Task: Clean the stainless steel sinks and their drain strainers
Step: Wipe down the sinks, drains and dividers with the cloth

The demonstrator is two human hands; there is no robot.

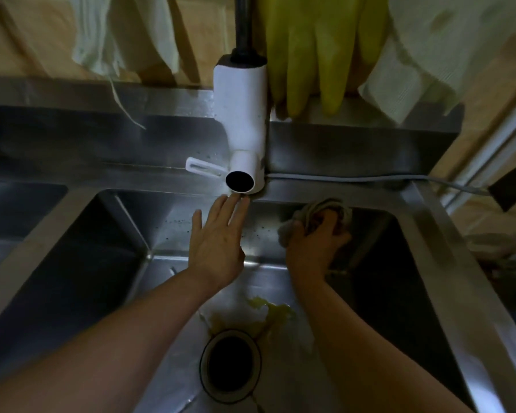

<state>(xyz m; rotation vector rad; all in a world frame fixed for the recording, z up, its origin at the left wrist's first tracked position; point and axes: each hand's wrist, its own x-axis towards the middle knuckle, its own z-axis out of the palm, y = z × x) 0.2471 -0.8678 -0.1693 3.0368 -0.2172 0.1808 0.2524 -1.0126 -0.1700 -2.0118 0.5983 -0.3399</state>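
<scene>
I look down into a stainless steel sink (108,263) with an open round drain (230,365) at the bottom; yellow liquid (265,315) pools just behind the drain. My left hand (218,242) reaches up the back wall with straight fingers, its fingertips at the underside of the white faucet (243,144). My right hand (316,245) grips a bunched grey cloth (322,213) against the back wall near the rim. No strainer shows in the drain.
A second basin (15,210) lies to the left. Yellow rubber gloves (316,55) and pale cloths (414,64) hang on the wall behind. A grey cable (355,177) runs along the back ledge to the right. The faucet's lever (201,167) points left.
</scene>
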